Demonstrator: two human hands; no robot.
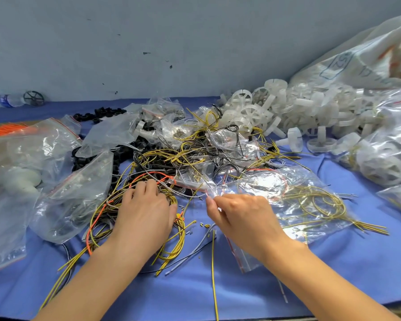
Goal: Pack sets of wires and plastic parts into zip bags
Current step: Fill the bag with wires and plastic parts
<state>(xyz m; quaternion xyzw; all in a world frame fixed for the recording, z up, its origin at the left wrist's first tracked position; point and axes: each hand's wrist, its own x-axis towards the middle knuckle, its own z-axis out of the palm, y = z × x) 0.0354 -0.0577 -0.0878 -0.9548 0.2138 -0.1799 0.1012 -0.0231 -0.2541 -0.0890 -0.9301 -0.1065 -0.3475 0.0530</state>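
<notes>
Head view: right hand [243,218], pinch grip on zip bag [287,205]; left hand [144,214], curled grip on wires [171,252].

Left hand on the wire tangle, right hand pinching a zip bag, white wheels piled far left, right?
No: the head view shows the white wheels piled far right. The left hand is on the wire tangle; the right hand pinches the zip bag.

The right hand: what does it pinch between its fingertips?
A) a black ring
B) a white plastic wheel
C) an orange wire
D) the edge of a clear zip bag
D: the right hand pinches the edge of the clear zip bag, which has yellow wires inside; the white wheels and black rings lie farther back, away from it.
</notes>
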